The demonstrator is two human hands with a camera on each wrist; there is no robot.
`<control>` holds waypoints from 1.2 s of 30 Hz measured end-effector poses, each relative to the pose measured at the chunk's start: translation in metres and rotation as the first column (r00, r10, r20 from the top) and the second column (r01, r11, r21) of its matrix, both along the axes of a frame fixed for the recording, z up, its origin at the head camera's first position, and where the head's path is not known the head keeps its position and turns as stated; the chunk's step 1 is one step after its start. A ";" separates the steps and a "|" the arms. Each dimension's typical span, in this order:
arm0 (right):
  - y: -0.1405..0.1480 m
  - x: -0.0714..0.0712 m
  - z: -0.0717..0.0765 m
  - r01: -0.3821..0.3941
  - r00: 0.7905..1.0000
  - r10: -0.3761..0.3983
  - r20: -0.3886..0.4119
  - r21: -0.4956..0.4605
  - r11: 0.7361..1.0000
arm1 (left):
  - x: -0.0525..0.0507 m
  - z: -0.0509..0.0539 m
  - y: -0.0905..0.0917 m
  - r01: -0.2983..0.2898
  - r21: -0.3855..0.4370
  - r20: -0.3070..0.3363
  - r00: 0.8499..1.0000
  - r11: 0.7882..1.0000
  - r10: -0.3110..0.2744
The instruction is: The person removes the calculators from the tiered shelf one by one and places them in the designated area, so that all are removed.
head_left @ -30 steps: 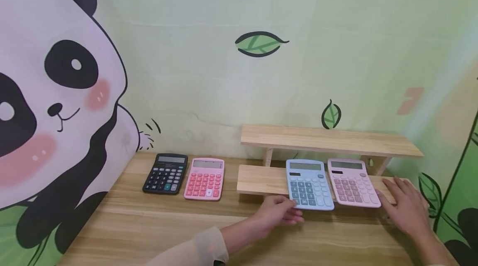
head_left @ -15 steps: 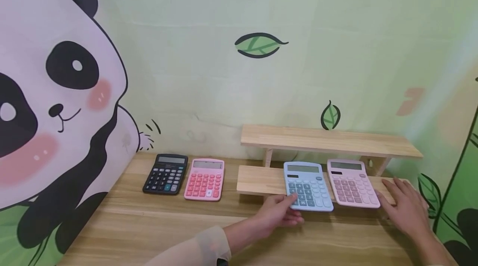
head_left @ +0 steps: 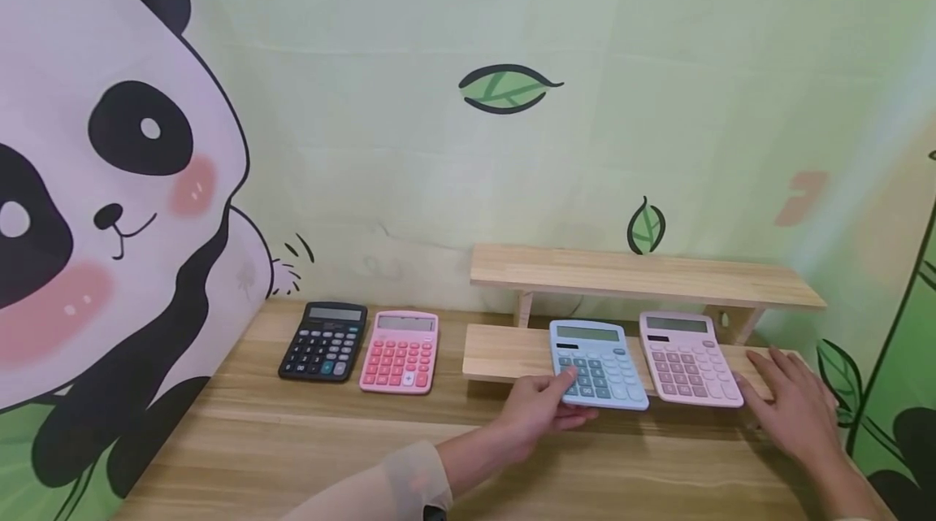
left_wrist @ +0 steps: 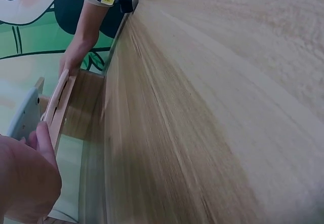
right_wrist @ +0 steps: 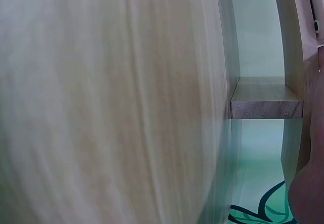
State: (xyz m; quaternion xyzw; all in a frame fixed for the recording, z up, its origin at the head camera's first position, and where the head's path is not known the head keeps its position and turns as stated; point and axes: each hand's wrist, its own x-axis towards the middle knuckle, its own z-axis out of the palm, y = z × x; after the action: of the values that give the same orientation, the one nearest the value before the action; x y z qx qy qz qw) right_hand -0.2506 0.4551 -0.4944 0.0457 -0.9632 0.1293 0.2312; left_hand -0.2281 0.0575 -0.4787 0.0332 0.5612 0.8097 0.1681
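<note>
head view: your left hand (head_left: 532, 421) pinches the light-blue rectangular plastic calculator (head_left: 605, 368) near its lower left corner, thumb (head_left: 563, 382) over the keys, its near end jutting past the lower pale-wood shelf (head_left: 504, 350). your right hand (head_left: 793, 403) lies relaxed at the shelf's right end, beside the pale-pink plastic calculator (head_left: 689, 360). the blue one likely handles light, stiff, a touch slick; hold its side edges, off the keys.

A blue calculator (head_left: 601, 371), keys up, is pinched near its lower left corner. Right of the grip, a pale pink calculator (head_left: 691, 358) is supported on the shelf (head_left: 504, 350).
</note>
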 end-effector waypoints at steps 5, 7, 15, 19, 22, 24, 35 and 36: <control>0.000 0.000 -0.001 0.005 1.000 -0.005 0.005 0.001 1.000 | 0.000 0.001 0.000 -0.006 0.058 0.021 1.000 0.998 0.005; 0.000 0.000 -0.001 0.008 1.000 -0.008 0.008 0.003 1.000 | 0.001 0.002 -0.001 -0.013 0.074 0.032 0.999 0.997 0.010; 0.000 -0.001 -0.001 0.010 1.000 -0.010 0.005 0.004 1.000 | -0.001 0.006 0.000 -0.031 0.119 0.054 0.998 0.992 0.025; 0.001 0.000 0.000 0.007 1.000 -0.007 0.005 0.005 1.000 | 0.000 0.008 0.001 -0.045 0.127 0.064 0.997 0.991 0.037; 0.001 0.000 0.000 0.002 1.000 -0.002 0.002 0.006 1.000 | 0.003 0.011 -0.002 -0.029 0.107 0.056 0.998 0.994 0.023; 0.000 0.000 0.000 0.002 1.000 -0.002 0.003 0.008 1.000 | 0.006 0.012 -0.004 -0.014 0.084 0.049 0.999 0.996 0.010; 0.001 -0.001 -0.001 0.007 1.000 -0.007 0.014 0.007 1.000 | 0.003 0.024 -0.044 0.093 0.008 -0.046 0.995 0.996 -0.092; 0.001 -0.001 -0.002 0.008 1.000 -0.008 0.014 0.006 1.000 | 0.000 0.026 -0.050 0.103 0.000 -0.058 0.993 0.995 -0.103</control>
State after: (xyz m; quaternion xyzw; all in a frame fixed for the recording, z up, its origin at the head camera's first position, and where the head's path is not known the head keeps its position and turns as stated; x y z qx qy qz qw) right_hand -0.2516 0.4564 -0.4960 0.0414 -0.9653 0.1257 0.2250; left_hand -0.2285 0.0076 -0.4524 0.0861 0.5621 0.7996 0.1933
